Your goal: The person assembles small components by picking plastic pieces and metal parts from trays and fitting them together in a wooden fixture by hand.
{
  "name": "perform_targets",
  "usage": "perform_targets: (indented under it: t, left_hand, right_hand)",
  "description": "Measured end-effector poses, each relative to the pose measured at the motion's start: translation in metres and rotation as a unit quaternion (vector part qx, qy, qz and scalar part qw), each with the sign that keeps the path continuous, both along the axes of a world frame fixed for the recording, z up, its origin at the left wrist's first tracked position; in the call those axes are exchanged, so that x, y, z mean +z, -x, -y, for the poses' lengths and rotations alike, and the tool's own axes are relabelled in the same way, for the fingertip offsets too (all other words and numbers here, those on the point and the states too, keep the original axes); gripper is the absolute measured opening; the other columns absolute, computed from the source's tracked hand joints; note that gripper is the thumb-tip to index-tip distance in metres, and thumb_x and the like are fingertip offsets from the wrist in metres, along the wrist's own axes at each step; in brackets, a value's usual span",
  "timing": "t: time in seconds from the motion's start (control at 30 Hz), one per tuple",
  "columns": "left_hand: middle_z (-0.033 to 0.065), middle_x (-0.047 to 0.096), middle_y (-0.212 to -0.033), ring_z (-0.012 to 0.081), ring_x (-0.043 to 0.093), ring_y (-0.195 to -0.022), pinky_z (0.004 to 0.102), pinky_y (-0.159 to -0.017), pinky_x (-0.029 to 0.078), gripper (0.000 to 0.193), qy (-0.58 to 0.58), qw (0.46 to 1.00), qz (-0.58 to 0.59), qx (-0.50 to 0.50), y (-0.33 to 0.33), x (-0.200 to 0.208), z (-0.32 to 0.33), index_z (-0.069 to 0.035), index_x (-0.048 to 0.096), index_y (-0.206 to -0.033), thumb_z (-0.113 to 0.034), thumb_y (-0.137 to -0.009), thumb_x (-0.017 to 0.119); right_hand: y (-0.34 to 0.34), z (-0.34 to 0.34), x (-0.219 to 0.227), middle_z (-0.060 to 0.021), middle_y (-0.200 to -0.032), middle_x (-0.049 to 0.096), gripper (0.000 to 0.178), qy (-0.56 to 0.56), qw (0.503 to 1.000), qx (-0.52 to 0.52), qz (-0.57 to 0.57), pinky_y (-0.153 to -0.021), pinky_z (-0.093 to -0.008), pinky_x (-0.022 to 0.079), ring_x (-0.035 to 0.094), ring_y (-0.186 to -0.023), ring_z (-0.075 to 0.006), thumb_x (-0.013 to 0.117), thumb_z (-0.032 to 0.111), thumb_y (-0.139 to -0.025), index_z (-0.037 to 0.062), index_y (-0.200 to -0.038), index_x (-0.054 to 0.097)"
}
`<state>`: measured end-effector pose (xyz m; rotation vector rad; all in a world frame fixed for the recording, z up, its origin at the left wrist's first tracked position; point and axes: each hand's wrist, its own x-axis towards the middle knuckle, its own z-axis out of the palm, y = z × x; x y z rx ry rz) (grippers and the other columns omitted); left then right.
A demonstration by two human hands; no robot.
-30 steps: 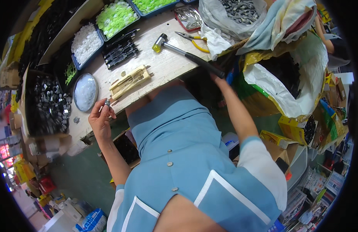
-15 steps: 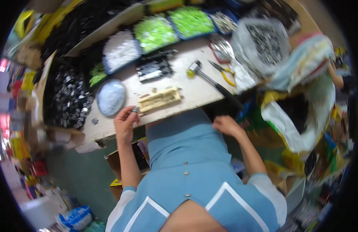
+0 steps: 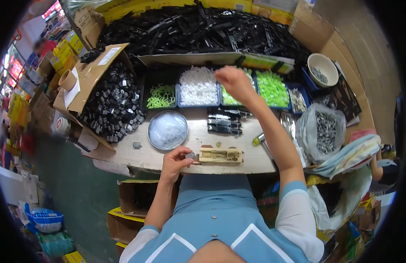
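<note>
My left hand (image 3: pixel 175 164) is at the table's front edge, thumb and fingers pinching a small grey metal block (image 3: pixel 190 156). Just right of that block lies a pale wooden jig (image 3: pixel 237 157) with a slotted middle. Stretched across the table, my right hand (image 3: pixel 235 84) hovers over the border between a tray of white parts (image 3: pixel 197 90) and a tray of green and white parts (image 3: pixel 230 100). Its fingers are bunched downward; whatever they hold is hidden. A round metal dish (image 3: pixel 168 130) of small pale pieces sits beyond my left hand.
Black strip parts (image 3: pixel 224 122) lie behind the jig. My right forearm partly covers a hammer (image 3: pixel 258 140). Leftward is a carton of dark metallic blocks (image 3: pixel 113 105); rightward, a tray of green parts (image 3: pixel 272 90) and a clear bag of metal pieces (image 3: pixel 324 133). Black parts (image 3: pixel 203 33) heap behind.
My right hand has gone from beside my lap up and forward over the trays. My left hand keeps the metal block beside the jig. The view has shifted, showing more of the back.
</note>
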<state>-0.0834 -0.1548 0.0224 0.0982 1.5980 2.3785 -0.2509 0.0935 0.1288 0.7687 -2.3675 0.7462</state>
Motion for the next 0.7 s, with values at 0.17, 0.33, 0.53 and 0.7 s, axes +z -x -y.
perform_targets:
  t: [0.17, 0.33, 0.53, 0.7]
  left_hand:
    - [0.0022, 0.055, -0.079, 0.0075, 0.052, -0.065, 0.0196, -0.056, 0.044, 0.027, -0.027, 0.998, 0.040, 0.028, 0.000, -0.013, 0.008, -0.001, 0.060, -0.092, 0.006, -0.068, 0.068]
    - [0.0024, 0.055, -0.084, 0.0080, 0.052, -0.066, 0.0197, -0.056, 0.045, 0.027, -0.048, 0.996, 0.063, 0.029, 0.001, -0.013, 0.007, 0.000, 0.061, -0.092, 0.008, -0.068, 0.067]
    - [0.0037, 0.054, -0.078, 0.0109, 0.053, -0.067, 0.0214, -0.062, 0.045, 0.024, -0.045, 0.994, 0.096, 0.026, -0.003, -0.014, 0.012, 0.002, 0.060, -0.099, 0.002, -0.075, 0.062]
    - [0.0072, 0.059, -0.079, 0.0133, 0.055, -0.069, 0.0241, -0.064, 0.046, 0.024, -0.077, 0.990, 0.109, 0.032, 0.010, -0.014, 0.012, 0.004, 0.059, -0.102, -0.003, -0.079, 0.059]
  right_hand:
    - [0.101, 0.037, 0.038, -0.0052, -0.090, 0.057, 0.026, -0.162, 0.961, -0.189, -0.123, -0.074, -0.0404, 0.040, 0.052, -0.092, -0.0254, 0.053, 0.003, -0.072, 0.0142, -0.095, 0.061]
    - [0.162, 0.047, 0.015, -0.0006, -0.101, 0.053, 0.024, -0.278, 0.924, -0.232, -0.126, -0.081, -0.0458, 0.032, 0.043, -0.104, -0.0205, 0.052, 0.010, -0.074, 0.0199, -0.094, 0.060]
    - [0.141, 0.015, 0.026, 0.0039, -0.082, 0.055, 0.017, -0.221, 0.902, -0.248, -0.277, -0.078, -0.0450, 0.027, 0.048, -0.091, -0.0173, 0.055, 0.013, -0.072, 0.0220, -0.086, 0.058]
    - [0.021, 0.014, 0.025, -0.0052, -0.080, 0.054, 0.019, -0.091, 0.979, -0.092, -0.160, -0.066, -0.0359, 0.035, 0.053, -0.077, -0.0252, 0.059, 0.016, -0.078, 0.0134, -0.097, 0.056]
